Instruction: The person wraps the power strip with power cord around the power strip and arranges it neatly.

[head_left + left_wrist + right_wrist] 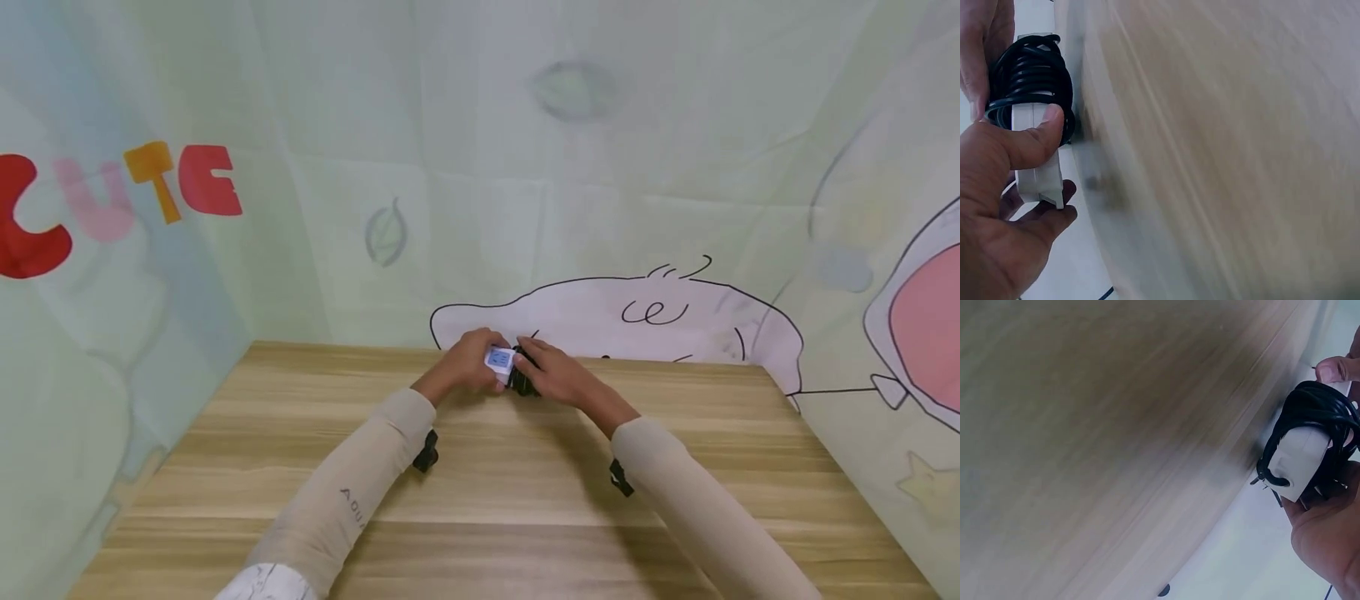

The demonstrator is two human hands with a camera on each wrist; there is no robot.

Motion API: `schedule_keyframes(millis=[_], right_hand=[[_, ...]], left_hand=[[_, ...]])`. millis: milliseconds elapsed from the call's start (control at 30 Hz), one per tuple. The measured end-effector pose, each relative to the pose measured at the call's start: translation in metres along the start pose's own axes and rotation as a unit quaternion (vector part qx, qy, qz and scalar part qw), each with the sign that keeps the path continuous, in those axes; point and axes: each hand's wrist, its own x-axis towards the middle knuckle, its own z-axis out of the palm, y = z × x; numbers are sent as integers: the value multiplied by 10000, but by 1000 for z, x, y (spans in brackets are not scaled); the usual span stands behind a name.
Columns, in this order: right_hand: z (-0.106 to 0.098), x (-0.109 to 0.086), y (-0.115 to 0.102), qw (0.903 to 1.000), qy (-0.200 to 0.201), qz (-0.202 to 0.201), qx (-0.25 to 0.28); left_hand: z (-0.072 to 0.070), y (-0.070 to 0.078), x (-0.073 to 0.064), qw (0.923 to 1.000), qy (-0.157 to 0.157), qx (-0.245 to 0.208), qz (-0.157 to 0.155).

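Note:
A white box (pixel 499 359) with a blue-printed label has a black cord (pixel 1034 72) wound in several loops round it. Near the far edge of the table, my left hand (pixel 468 362) grips the box's left end. Its thumb lies along one side of the white case (pixel 1041 178), with fingers on the opposite side. From the right, my right hand (pixel 557 373) holds the wound end, its fingers round the coils (pixel 1319 406). The right palm hides part of the cord, and the far side of the box is out of sight.
The wood-grain table (pixel 480 517) ends at a printed fabric backdrop (pixel 480 217) behind the hands. More fabric hangs at both sides, with "CUTE" lettering (pixel 157 175) on the left. Both sleeves have a black wrist device (pixel 426 452) at the cuff.

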Motion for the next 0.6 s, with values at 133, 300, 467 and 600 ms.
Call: schedule_keyframes(millis=[133, 300, 467, 600], right_hand=[[8, 13, 10, 9995, -143, 266, 65], [26, 35, 45, 9995, -152, 260, 122], [19, 36, 41, 9984, -344, 439, 42], [2, 20, 8, 9949, -647, 772, 102]], left_hand=[[-2, -3, -2, 9999, 145, -19, -88], [-1, -10, -6, 9996, 197, -131, -119], [-1, -8, -13, 9996, 158, -6, -241], [-25, 34, -39, 9983, -271, 114, -503]])
